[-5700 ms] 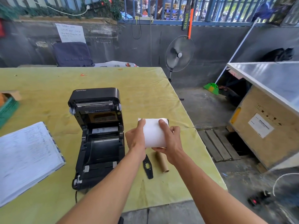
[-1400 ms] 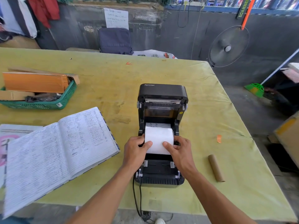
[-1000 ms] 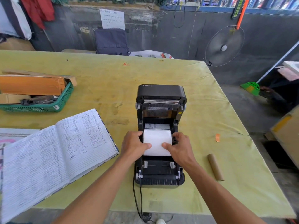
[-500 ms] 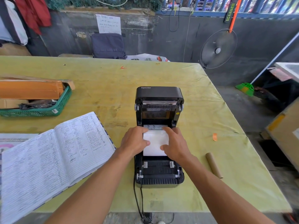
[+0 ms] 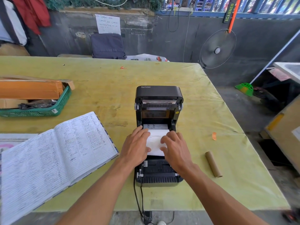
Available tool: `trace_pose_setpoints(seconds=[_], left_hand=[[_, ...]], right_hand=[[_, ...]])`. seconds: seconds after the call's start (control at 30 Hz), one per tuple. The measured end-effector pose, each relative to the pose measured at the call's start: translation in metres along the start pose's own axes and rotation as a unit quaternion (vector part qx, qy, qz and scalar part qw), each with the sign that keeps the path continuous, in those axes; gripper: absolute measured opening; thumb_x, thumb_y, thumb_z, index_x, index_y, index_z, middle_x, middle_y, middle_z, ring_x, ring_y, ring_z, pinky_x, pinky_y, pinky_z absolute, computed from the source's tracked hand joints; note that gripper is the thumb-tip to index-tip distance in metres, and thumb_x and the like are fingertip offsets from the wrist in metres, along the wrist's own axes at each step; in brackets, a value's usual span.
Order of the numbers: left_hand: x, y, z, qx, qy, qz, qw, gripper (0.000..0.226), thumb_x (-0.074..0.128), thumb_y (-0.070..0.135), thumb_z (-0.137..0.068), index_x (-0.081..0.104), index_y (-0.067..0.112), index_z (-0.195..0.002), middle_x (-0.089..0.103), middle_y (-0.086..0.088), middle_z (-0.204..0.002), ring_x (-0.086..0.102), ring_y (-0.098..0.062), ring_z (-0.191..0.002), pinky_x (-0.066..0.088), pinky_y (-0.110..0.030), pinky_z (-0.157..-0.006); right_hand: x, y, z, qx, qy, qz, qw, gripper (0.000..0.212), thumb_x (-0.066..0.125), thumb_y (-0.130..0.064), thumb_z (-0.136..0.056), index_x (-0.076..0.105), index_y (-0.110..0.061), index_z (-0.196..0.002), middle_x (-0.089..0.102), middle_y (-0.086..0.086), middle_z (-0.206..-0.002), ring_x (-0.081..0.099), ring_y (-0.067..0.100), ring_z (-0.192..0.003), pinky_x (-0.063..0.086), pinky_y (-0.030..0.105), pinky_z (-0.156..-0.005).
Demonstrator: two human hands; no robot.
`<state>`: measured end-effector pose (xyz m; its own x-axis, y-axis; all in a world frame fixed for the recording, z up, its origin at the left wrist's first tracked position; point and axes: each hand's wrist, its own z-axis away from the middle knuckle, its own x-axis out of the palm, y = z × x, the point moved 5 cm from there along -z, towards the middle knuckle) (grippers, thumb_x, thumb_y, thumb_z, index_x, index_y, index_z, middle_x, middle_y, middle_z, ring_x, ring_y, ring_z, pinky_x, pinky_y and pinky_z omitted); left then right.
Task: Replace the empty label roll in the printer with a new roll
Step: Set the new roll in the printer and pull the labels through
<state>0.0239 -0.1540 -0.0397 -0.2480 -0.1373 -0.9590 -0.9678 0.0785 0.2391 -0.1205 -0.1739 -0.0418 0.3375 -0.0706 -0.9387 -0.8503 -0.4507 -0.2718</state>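
Observation:
A black label printer (image 5: 159,95) stands on the yellow-green table (image 5: 105,88) with its lid raised. A new white label roll (image 5: 155,140) lies in the printer's open bay. My left hand (image 5: 136,146) presses on the roll's left side and my right hand (image 5: 175,148) on its right side, fingers spread over the paper. The empty brown cardboard core (image 5: 213,166) lies on the table to the right of the printer, apart from both hands.
An open handwritten ledger (image 5: 53,156) lies left of the printer. A green basket (image 5: 40,111) with cardboard boxes sits at the far left. The printer's cable (image 5: 138,200) runs off the front table edge. A standing fan (image 5: 217,49) is beyond the table.
The white roll came from in front of me down into the printer bay. Over the last second both hands pushed it lower and slid on top of it.

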Motion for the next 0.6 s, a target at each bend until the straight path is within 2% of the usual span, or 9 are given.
trace_pose_setpoints(seconds=[0.07,0.13,0.23,0.43,0.6], left_hand=[[0.002,0.000,0.006,0.032,0.008,-0.015,0.999,0.063,0.079,0.026,-0.078,0.054,0.011,-0.134,0.051,-0.003,-0.145,0.037,-0.021,-0.140,0.038,-0.039,-0.112],[0.004,-0.002,0.012,0.056,0.025,-0.021,0.998,0.059,0.084,0.022,-0.071,0.061,0.012,-0.124,0.060,-0.006,-0.134,0.049,-0.025,-0.130,0.046,-0.043,-0.103],[0.008,0.000,0.017,0.083,0.043,-0.038,0.995,0.050,0.086,0.018,-0.067,0.064,0.016,-0.112,0.063,-0.008,-0.125,0.054,-0.028,-0.119,0.049,-0.043,-0.097],[0.022,0.002,0.023,0.090,0.074,-0.074,0.990,0.043,0.086,0.011,-0.063,0.064,0.015,-0.100,0.063,-0.012,-0.116,0.052,-0.032,-0.109,0.048,-0.047,-0.091],[0.030,0.000,0.031,0.095,0.102,-0.087,0.986,0.044,0.082,0.004,-0.062,0.063,0.017,-0.099,0.061,-0.012,-0.116,0.051,-0.033,-0.110,0.042,-0.058,-0.098]], right_hand=[[0.002,0.003,0.000,-0.016,0.002,0.012,1.000,0.015,0.074,-0.014,-0.083,0.069,-0.010,-0.097,0.059,0.005,-0.098,0.049,0.028,-0.088,0.050,0.041,-0.071],[0.006,0.004,0.001,-0.033,0.007,0.028,0.999,0.011,0.078,-0.015,-0.080,0.069,-0.012,-0.087,0.060,0.003,-0.088,0.050,0.026,-0.078,0.049,0.038,-0.062],[0.009,0.002,0.006,-0.057,0.009,0.046,0.997,0.019,0.083,-0.017,-0.075,0.064,-0.015,-0.075,0.060,0.000,-0.073,0.052,0.024,-0.065,0.039,0.033,-0.052],[0.018,0.003,0.017,-0.095,-0.005,0.075,0.993,0.023,0.084,-0.010,-0.068,0.062,-0.017,-0.070,0.055,-0.001,-0.068,0.049,0.022,-0.062,0.040,0.031,-0.053],[0.022,0.005,0.027,-0.117,-0.018,0.111,0.987,0.022,0.084,-0.011,-0.063,0.062,-0.017,-0.066,0.057,-0.001,-0.067,0.050,0.022,-0.062,0.039,0.032,-0.053]])
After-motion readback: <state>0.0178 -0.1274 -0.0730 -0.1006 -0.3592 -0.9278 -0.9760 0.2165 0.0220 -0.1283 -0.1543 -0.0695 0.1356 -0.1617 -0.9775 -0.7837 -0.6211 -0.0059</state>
